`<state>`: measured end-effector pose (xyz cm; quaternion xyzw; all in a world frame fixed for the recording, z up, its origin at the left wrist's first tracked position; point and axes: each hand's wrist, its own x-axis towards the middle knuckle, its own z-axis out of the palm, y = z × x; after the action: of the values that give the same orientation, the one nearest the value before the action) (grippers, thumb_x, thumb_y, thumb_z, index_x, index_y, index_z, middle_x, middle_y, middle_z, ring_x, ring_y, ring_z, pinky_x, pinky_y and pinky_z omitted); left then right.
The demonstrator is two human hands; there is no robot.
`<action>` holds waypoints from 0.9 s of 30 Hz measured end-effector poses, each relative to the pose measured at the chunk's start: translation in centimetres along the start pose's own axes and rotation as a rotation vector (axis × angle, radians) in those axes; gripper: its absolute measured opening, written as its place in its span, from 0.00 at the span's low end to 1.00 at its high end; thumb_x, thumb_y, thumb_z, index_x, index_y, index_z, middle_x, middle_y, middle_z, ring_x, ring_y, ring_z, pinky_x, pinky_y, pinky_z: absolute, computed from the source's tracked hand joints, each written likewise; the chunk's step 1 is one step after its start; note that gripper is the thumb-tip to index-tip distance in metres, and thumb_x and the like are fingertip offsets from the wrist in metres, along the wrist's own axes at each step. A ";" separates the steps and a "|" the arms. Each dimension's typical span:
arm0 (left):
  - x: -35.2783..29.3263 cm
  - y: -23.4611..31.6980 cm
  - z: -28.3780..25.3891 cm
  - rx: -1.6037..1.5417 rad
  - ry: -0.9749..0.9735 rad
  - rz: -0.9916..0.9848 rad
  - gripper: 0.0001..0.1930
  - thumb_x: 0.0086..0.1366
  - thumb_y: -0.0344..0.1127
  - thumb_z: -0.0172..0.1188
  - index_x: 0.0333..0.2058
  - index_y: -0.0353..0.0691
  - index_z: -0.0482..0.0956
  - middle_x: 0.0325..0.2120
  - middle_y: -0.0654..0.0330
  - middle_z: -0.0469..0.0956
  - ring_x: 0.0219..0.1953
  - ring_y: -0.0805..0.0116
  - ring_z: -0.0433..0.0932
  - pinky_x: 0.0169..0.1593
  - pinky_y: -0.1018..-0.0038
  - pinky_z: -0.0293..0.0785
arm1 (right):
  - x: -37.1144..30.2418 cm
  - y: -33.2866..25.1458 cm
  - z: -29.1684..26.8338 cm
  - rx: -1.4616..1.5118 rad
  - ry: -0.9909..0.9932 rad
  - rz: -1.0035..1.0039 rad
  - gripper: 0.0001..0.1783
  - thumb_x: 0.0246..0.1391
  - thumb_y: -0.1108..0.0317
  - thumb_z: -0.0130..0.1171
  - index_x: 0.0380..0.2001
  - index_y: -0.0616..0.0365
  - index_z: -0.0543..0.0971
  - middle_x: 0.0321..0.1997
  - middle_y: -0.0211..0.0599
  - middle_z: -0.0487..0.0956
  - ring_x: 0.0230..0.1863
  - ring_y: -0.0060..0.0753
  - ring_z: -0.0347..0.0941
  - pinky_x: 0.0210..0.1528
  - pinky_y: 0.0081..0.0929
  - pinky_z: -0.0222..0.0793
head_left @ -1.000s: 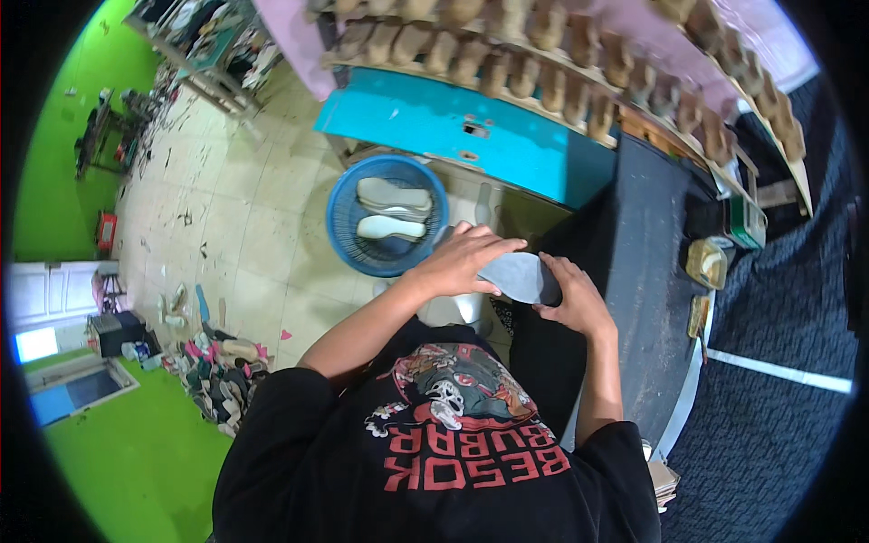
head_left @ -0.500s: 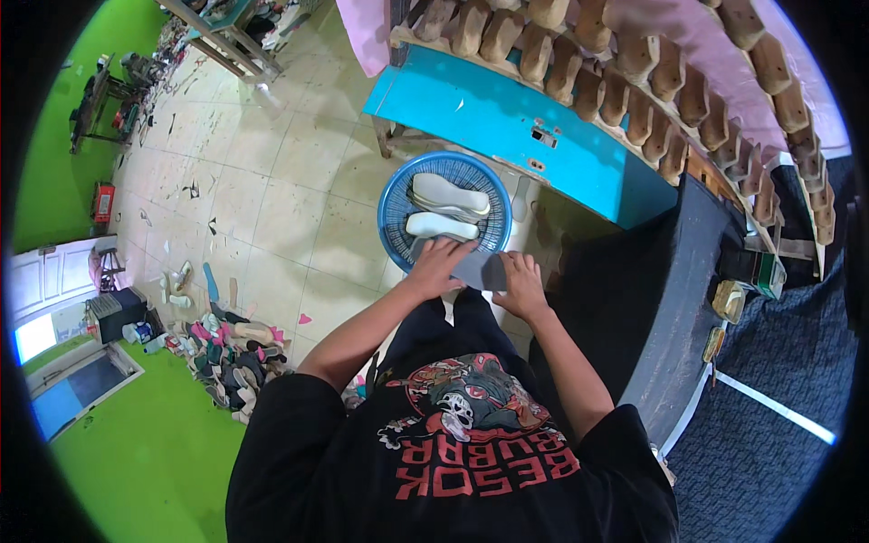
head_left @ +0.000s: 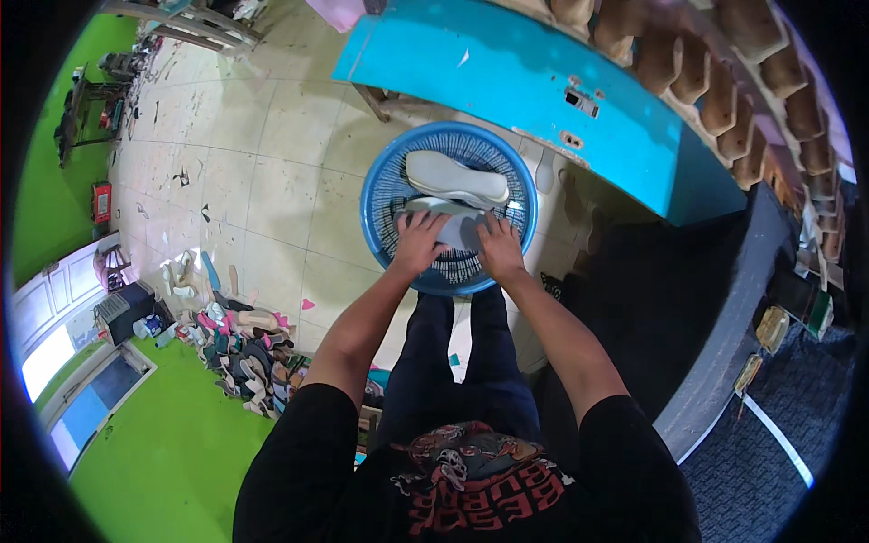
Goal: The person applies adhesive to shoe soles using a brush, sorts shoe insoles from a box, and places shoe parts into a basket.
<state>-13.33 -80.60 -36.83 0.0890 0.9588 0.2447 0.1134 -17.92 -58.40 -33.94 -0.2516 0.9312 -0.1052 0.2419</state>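
Note:
A blue round plastic basket (head_left: 373, 237) stands on the floor in front of my legs. A stack of pale grey shoe soles (head_left: 450, 175) lies in its far half. Nearer to me is a grey shoe sole (head_left: 461, 233), gripped between both hands low in the basket. My left hand (head_left: 420, 241) has its fingers over the left part of this sole. Around the right end closes my right hand (head_left: 499, 244). Another pale sole under my left fingers is partly covered.
Beyond the basket stands a bright blue cabinet panel (head_left: 507, 68). Brown wooden shoe lasts (head_left: 720, 100) line racks at the upper right. A dark-covered table (head_left: 670, 308) is on my right. Shoes and scraps (head_left: 249, 357) are heaped at the left by the green wall.
Both hands have moved forward with the grey sole, from the basket's near rim into the basket. My upper body leans further over it.

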 end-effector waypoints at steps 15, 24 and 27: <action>2.9 0.3 6.5 -0.083 -0.082 -0.340 0.34 0.57 0.36 0.69 0.63 0.45 0.68 0.62 0.52 0.64 0.62 0.46 0.66 0.64 0.53 0.66 | 2.8 -0.3 5.8 0.024 -0.202 0.248 0.38 0.47 0.71 0.64 0.64 0.61 0.67 0.71 0.46 0.58 0.67 0.50 0.62 0.66 0.46 0.67; 2.2 -1.4 6.2 0.148 -0.006 -0.340 0.43 0.52 0.36 0.69 0.68 0.48 0.62 0.64 0.50 0.59 0.67 0.47 0.58 0.68 0.49 0.57 | 3.6 -0.4 6.8 0.143 -0.411 0.274 0.47 0.51 0.61 0.65 0.73 0.56 0.57 0.82 0.49 0.38 0.81 0.57 0.36 0.80 0.49 0.41; 2.9 -0.9 5.6 0.121 -0.128 -0.342 0.44 0.52 0.37 0.69 0.68 0.47 0.61 0.63 0.51 0.61 0.66 0.47 0.60 0.66 0.49 0.59 | 3.3 0.3 8.2 0.046 -0.390 0.299 0.48 0.51 0.60 0.66 0.73 0.57 0.56 0.82 0.50 0.38 0.81 0.58 0.35 0.80 0.48 0.40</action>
<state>-14.80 -78.23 -42.55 -0.0532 0.9637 0.1578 0.2086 -16.46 -60.52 -42.38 -0.1210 0.8911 -0.0386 0.4357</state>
